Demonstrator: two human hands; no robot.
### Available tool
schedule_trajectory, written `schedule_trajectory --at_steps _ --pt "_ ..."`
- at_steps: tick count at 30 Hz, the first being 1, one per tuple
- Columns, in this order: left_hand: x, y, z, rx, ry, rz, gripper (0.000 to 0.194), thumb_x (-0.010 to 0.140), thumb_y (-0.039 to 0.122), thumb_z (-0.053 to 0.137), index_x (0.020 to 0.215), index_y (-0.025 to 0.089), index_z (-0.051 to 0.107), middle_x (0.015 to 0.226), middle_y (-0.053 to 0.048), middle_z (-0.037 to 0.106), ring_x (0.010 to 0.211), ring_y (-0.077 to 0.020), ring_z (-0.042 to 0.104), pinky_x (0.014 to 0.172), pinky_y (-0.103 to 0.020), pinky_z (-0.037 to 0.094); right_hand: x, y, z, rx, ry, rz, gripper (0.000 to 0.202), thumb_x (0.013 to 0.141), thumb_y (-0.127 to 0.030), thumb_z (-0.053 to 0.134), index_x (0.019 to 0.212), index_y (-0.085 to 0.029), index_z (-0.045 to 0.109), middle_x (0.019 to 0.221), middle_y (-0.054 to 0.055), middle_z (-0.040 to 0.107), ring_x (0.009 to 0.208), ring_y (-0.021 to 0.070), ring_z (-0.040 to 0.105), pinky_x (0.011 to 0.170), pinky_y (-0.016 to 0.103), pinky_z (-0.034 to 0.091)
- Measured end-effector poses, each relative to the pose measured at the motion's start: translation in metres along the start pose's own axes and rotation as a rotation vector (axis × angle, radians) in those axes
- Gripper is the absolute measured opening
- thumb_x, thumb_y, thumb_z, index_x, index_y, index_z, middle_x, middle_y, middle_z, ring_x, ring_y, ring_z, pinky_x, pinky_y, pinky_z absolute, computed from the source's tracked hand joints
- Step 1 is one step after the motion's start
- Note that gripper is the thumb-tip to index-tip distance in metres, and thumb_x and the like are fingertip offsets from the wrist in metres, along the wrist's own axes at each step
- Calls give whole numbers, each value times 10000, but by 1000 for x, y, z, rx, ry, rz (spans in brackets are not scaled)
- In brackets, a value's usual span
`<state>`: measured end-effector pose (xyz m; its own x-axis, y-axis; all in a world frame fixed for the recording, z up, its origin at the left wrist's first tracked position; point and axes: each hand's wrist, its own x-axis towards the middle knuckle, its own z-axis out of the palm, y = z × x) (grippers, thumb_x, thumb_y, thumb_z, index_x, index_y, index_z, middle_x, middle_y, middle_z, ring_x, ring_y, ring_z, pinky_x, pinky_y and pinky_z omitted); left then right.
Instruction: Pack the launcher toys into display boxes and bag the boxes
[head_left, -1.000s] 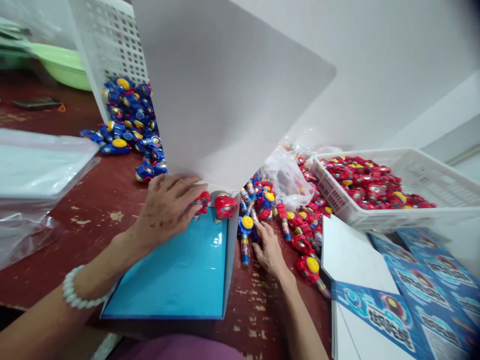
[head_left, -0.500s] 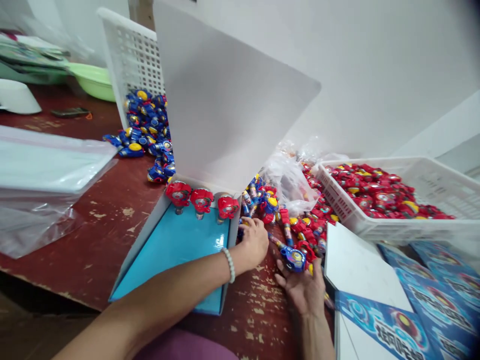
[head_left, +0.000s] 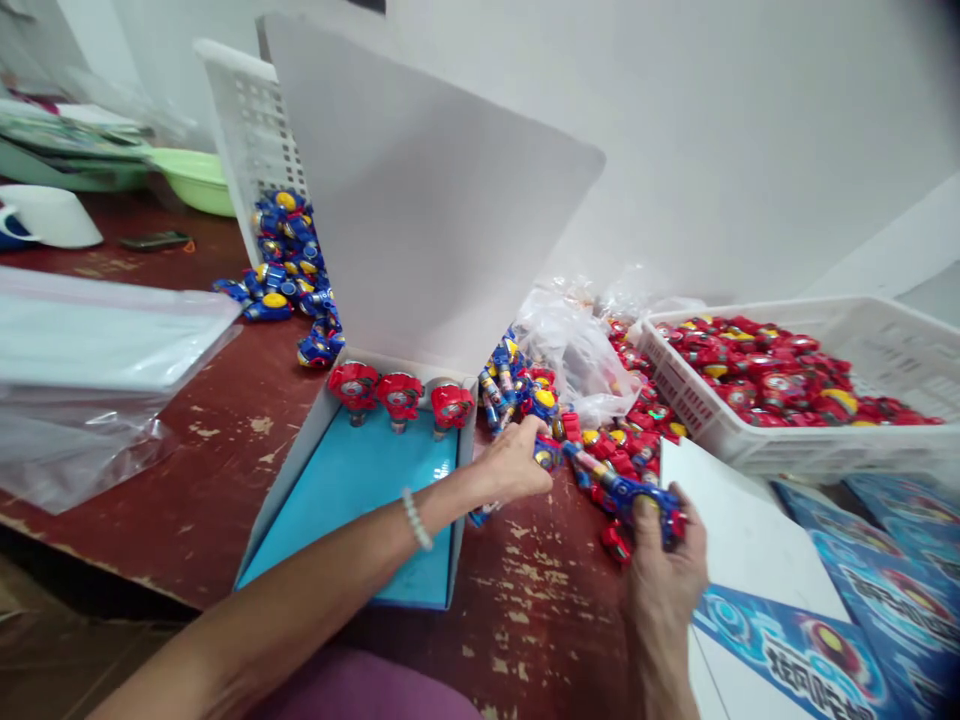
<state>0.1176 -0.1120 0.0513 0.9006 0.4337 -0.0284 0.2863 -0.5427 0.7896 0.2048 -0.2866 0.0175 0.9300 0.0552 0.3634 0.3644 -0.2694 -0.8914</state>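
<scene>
My right hand point(head_left: 667, 550) is closed around a blue spinning-top toy point(head_left: 630, 495), its thumb on top and the toy's patterned tube pointing up and left. My left hand point(head_left: 517, 462), with a beaded bracelet on the wrist, reaches across the box; its fingers pinch another blue spinning-top toy point(head_left: 547, 456), partly hidden by the hand. The open box point(head_left: 259, 515) holds a blue sheet point(head_left: 360, 500), with three red spinning-top toys point(head_left: 399, 396) in a row along its far edge. Its white lid point(head_left: 442, 200) stands raised. A loose red toy point(head_left: 616, 541) lies by my right hand.
Red toys fill a white basket point(head_left: 750, 440) at right; mixed toys and a plastic bag point(head_left: 577, 350) lie beside it. Blue toys point(head_left: 289, 270) spill from a tipped basket point(head_left: 247, 130). Printed boxes point(head_left: 877, 590) lie right; plastic sleeves point(head_left: 97, 330), a mug point(head_left: 60, 217) left.
My right hand has moved right and turned over, its fingers closing round the blue toy and lifting it. My left hand has shifted right, now with a blue toy at its fingertips.
</scene>
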Motion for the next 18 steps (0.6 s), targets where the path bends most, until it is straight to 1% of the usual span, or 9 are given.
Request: schedule_trajectory --at_steps 3,5,6,7,9,11,13,15,18 --pt "-38 -2 -43 -327 12 82 641 694 89 509 1309 217 384 947 -36 640 738 -153 644 605 -237 529 0 -32 -3 106 -50 -57 598 811 -498 636 1334 -237 512 1185 70 613 1001 238 611 852 367 504" --pt "-66 -14 -75 -832 134 167 616 635 90 551 1235 200 466 919 -35 638 700 -149 639 610 -254 536 -7 -52 8 155 -177 -157 575 798 -458 672 1307 -232 530 1194 75 614 988 228 622 833 345 519" --pt "-78 -22 -90 -981 186 141 605 633 110 605 1218 206 487 900 -31 641 680 -152 641 592 -257 534 -12 -59 18 171 -268 -226 552 795 -436 686 1286 -230 543 1195 76 616 986 223 625 836 339 522" --pt "-89 -32 -103 -1083 274 103 565 626 130 668 1168 202 525 895 -31 645 670 -154 641 577 -257 535 -18 -65 30 187 -377 -301 526 801 -411 689 1274 -232 547 1193 76 619 985 218 627 845 336 524" --pt "-106 -52 -122 -1134 470 25 509 599 178 781 1062 195 571 863 -18 649 646 -147 634 559 -252 542 -29 -68 56 203 -582 -467 489 835 -356 669 1287 -234 529 1214 79 610 1027 215 617 896 346 512" --pt "-116 -71 -131 -1108 613 4 463 591 214 829 978 194 576 817 -1 648 624 -141 630 542 -245 545 -37 -65 81 197 -714 -623 488 873 -307 634 1332 -232 484 1269 88 580 1126 222 578 980 369 469" --pt "-122 -86 -133 -1090 661 17 435 613 228 833 955 204 565 788 9 652 615 -147 639 520 -230 533 -39 -61 96 182 -794 -715 494 893 -280 613 1358 -226 455 1316 96 549 1208 228 529 1032 384 429" --pt "-124 -97 -131 -1098 687 35 420 637 225 825 970 207 570 817 4 667 653 -152 656 554 -231 541 -35 -61 101 154 -866 -735 481 901 -278 604 1356 -224 457 1317 95 549 1219 224 523 1027 373 436" --pt "-122 -106 -129 -1114 734 64 438 650 219 824 1026 204 600 895 -11 687 738 -145 665 671 -251 562 -24 -72 98 111 -995 -723 451 906 -301 601 1334 -219 485 1264 85 592 1155 213 574 980 348 476"
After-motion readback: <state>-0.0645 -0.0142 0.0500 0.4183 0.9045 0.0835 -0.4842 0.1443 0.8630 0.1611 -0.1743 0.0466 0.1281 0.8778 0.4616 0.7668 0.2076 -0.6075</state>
